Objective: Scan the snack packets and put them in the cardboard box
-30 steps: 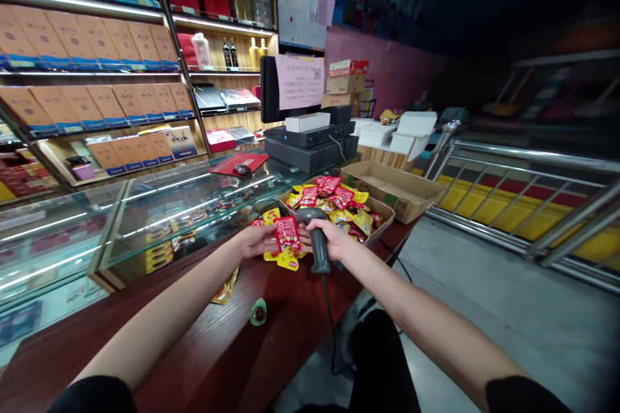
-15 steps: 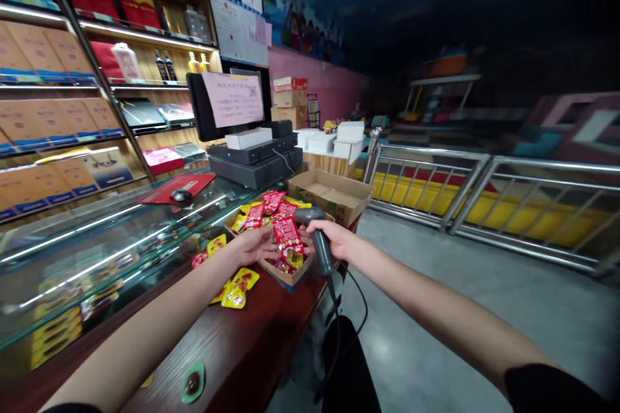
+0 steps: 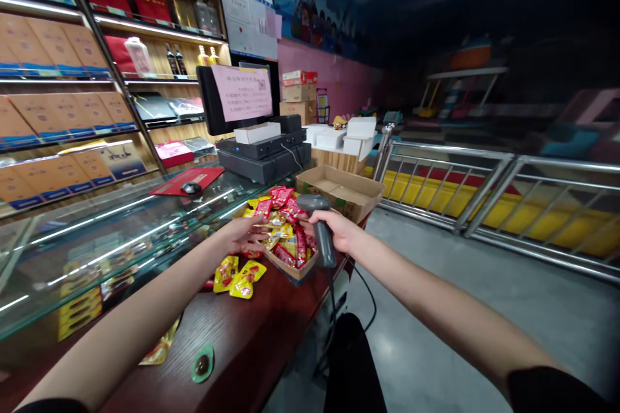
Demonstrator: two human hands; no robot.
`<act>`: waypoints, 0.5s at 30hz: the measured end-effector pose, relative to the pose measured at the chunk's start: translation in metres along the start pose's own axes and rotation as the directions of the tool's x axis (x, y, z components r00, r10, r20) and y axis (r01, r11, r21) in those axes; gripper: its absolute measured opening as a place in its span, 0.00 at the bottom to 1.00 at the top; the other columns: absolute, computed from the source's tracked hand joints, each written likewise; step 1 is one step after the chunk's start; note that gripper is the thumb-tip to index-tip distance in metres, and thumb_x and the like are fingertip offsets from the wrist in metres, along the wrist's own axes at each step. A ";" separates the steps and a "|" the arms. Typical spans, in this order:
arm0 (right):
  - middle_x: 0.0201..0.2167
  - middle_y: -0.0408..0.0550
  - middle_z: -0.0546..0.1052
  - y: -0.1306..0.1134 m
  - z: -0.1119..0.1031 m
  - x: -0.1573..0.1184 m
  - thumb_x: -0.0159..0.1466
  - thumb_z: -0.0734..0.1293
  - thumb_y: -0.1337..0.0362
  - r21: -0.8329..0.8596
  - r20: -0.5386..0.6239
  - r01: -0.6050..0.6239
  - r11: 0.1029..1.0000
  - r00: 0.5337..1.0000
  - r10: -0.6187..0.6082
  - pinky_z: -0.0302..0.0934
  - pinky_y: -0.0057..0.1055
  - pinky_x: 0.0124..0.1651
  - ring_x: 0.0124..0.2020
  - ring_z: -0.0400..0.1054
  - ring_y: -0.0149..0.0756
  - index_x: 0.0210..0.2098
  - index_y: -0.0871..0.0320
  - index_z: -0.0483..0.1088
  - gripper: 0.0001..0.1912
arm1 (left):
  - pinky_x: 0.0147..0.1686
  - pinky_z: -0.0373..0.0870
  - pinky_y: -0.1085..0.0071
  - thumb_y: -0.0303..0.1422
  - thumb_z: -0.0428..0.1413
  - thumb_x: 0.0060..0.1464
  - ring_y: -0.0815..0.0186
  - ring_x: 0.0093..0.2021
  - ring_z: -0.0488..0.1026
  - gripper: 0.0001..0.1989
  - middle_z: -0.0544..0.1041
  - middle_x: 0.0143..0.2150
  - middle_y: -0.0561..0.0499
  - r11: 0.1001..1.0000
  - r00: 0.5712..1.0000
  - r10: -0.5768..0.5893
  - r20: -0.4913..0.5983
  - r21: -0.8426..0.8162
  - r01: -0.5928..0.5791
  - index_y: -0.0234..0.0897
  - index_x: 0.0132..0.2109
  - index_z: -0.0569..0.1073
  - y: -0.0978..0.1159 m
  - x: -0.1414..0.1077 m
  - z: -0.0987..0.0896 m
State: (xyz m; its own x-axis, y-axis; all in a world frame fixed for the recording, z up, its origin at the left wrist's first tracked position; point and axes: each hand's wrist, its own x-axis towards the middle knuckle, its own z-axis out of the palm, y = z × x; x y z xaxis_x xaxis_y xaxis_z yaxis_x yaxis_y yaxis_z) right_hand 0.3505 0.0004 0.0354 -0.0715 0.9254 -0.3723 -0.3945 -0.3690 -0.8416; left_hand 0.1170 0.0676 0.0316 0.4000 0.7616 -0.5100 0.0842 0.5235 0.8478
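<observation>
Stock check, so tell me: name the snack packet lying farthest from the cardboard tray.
The gold packet lying alone on the wooden counter, beside a small green dish. The other packets lie in or right beside the tray.

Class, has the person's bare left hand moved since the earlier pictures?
Yes: the bare left hand moved leftward, farther from the open brown cardboard box.

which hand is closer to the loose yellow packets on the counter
Left. The left hand is just beyond the yellow packets; the right hand, gripping a barcode scanner, is farther right.
</observation>
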 end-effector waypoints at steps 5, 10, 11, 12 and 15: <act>0.23 0.46 0.74 0.016 0.050 0.003 0.50 0.61 0.76 0.022 0.079 -0.066 0.998 0.995 0.064 0.65 0.24 0.35 0.26 0.69 0.30 0.29 0.62 0.71 0.09 | 0.39 0.75 0.57 0.38 0.52 0.57 0.63 0.37 0.74 0.11 0.74 0.40 0.45 0.997 0.998 0.011 -0.062 -0.075 -0.015 0.35 0.42 0.72 -0.015 -0.022 -0.049; 0.21 0.45 0.73 0.057 0.097 0.027 0.50 0.61 0.76 -0.018 0.186 -0.173 0.985 0.967 0.173 0.65 0.25 0.34 0.25 0.68 0.29 0.27 0.61 0.69 0.08 | 0.38 0.75 0.59 0.38 0.51 0.58 0.62 0.38 0.75 0.12 0.75 0.41 0.44 0.988 0.985 -0.011 -0.172 -0.152 -0.015 0.35 0.44 0.71 -0.039 -0.047 -0.111; 0.21 0.45 0.72 0.065 0.106 0.032 0.50 0.62 0.76 -0.035 0.189 -0.193 0.981 0.962 0.196 0.65 0.25 0.34 0.25 0.69 0.30 0.27 0.61 0.69 0.07 | 0.38 0.75 0.60 0.39 0.51 0.58 0.62 0.38 0.75 0.12 0.75 0.41 0.44 0.985 0.981 -0.018 -0.195 -0.169 -0.015 0.35 0.43 0.71 -0.044 -0.051 -0.123; 0.21 0.45 0.72 0.074 0.115 0.038 0.50 0.62 0.75 -0.052 0.187 -0.214 0.975 0.957 0.220 0.65 0.26 0.34 0.25 0.69 0.30 0.27 0.61 0.68 0.06 | 0.37 0.75 0.62 0.39 0.50 0.58 0.63 0.37 0.75 0.12 0.75 0.40 0.45 0.983 0.975 -0.025 -0.219 -0.181 -0.015 0.35 0.43 0.71 -0.050 -0.053 -0.134; 0.19 0.44 0.70 0.098 0.141 0.055 0.51 0.63 0.74 -0.101 0.176 -0.273 0.957 0.941 0.288 0.64 0.26 0.31 0.22 0.66 0.30 0.25 0.60 0.66 0.04 | 0.33 0.74 0.67 0.39 0.51 0.58 0.65 0.32 0.74 0.12 0.75 0.35 0.46 0.984 0.958 -0.016 -0.286 -0.175 -0.036 0.35 0.41 0.71 -0.069 -0.053 -0.163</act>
State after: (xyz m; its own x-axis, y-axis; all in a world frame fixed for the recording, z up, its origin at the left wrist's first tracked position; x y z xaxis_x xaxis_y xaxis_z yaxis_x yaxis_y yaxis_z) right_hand 0.1788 0.0273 -0.0120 -0.3425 0.7802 -0.5235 -0.2653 -0.6148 -0.7427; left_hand -0.0590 0.0531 -0.0233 0.1211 0.8308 -0.5433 -0.0916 0.5544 0.8272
